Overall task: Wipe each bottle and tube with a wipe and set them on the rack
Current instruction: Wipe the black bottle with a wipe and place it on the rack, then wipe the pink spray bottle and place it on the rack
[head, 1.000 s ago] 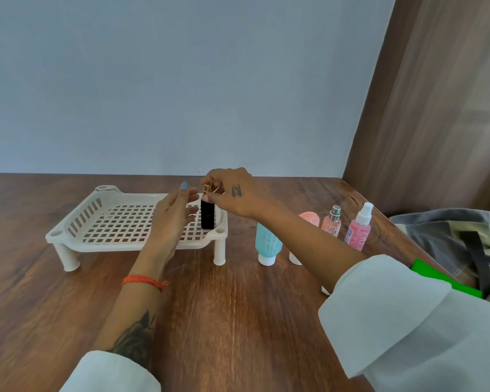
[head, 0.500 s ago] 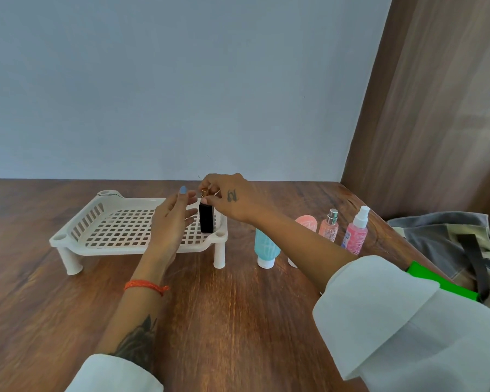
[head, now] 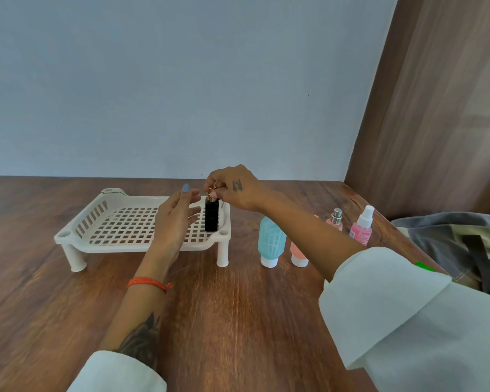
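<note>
**Black bottle goes upright on the rack**

As the black bottle (head: 211,219) looks rigid, narrow and easy to tip, its top is a sensible hold. It stands in the right front corner of the rack (head: 77,236). The right hand (head: 232,190) pinches its gold cap; the left hand (head: 174,219) waits beside it, fingers straight, holding nothing.

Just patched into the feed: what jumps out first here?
The right hand pinches the gold top of a black bottle standing upright at the white rack's near right corner, the left hand open beside it. Right of the rack stand a blue tube and a pink spray bottle.
</note>
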The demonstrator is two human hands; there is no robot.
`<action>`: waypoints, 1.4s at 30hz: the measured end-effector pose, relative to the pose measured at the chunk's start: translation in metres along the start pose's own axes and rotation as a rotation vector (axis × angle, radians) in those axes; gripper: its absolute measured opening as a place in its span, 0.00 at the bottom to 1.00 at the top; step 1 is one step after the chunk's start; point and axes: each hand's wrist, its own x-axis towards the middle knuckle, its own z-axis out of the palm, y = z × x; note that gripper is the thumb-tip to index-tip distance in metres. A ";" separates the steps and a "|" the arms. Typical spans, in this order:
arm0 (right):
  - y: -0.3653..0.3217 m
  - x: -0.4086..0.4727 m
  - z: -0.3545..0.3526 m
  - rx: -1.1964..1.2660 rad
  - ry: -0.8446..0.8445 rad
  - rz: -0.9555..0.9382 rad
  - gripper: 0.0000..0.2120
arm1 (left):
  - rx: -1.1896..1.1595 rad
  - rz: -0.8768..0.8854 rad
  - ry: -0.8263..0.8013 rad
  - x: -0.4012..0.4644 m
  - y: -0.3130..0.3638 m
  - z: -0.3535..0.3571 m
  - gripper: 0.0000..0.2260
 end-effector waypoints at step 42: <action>0.056 -0.130 -0.081 0.055 0.495 0.118 0.19 | 0.257 0.596 -0.243 -0.081 0.046 0.103 0.17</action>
